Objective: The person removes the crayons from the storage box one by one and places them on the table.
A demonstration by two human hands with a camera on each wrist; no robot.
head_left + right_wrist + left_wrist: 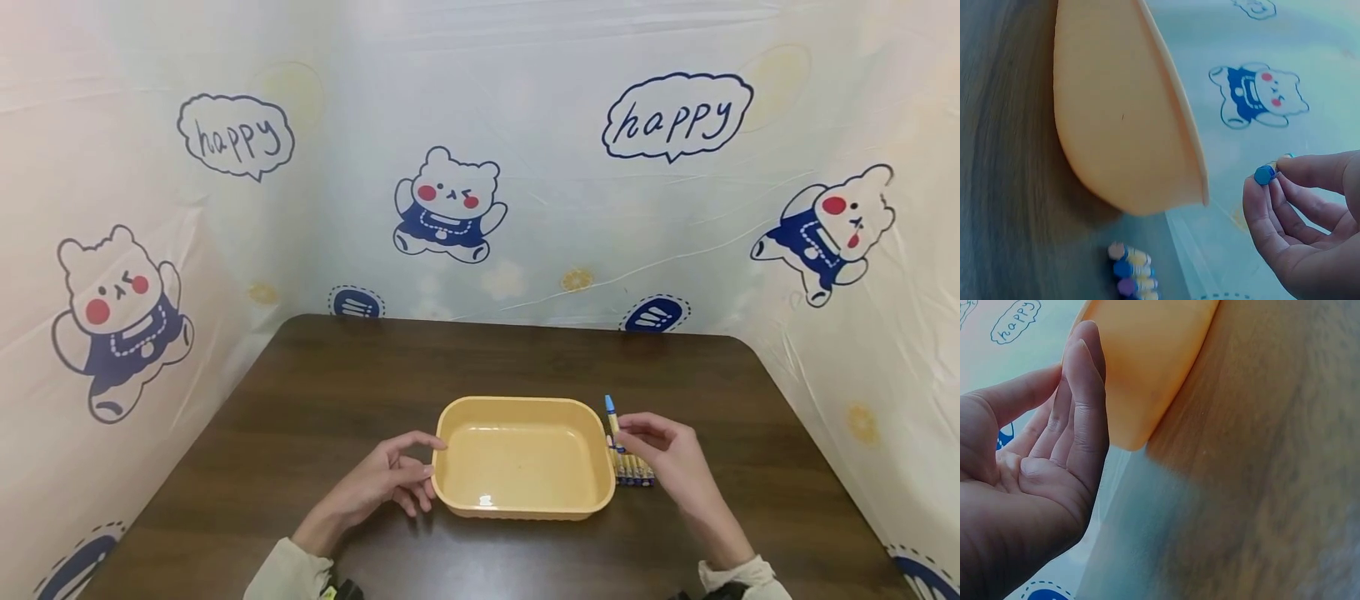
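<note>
A yellow plastic basin (525,511) sits on the table in the head view. At its left end, my left hand (390,479) holds the rim, the index finger over the edge and the thumb against the outside. Just past the right end, my right hand (663,450) pinches a blue crayon (611,412) between thumb and fingertips, its tip pointing up. Below that hand lies a row of several crayons (636,477), close against the basin and partly hidden by the hand. The right wrist view shows the held crayon's blue end (1264,174) and the row's coloured ends (1132,270).
The dark wooden table (360,367) has rounded far corners. A pale curtain (525,108) printed with bears and the word "happy" hangs round its back and sides.
</note>
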